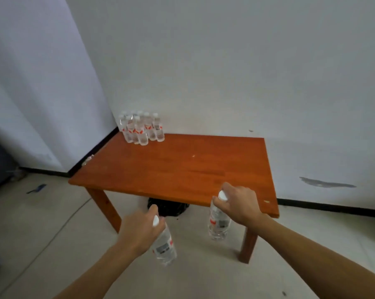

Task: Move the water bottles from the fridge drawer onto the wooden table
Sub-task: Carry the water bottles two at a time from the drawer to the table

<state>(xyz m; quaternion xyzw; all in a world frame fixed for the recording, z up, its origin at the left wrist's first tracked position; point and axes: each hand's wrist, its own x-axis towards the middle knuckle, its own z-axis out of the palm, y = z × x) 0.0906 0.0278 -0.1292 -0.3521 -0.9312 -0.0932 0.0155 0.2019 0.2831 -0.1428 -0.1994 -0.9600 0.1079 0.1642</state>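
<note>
Head | left hand [139, 227]: bottle [164, 244] | right hand [239, 203]: second bottle [216, 233] | labels [220, 222] blurred

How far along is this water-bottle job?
Done: a cluster of bottles stands at the far left corner of the wooden table. In hand: the left hand grips one bottle near its cap, and the right hand grips another bottle, neither set down yet. Left: setting these two down. The fridge drawer is out of view, so the remaining count is unknown.
</note>
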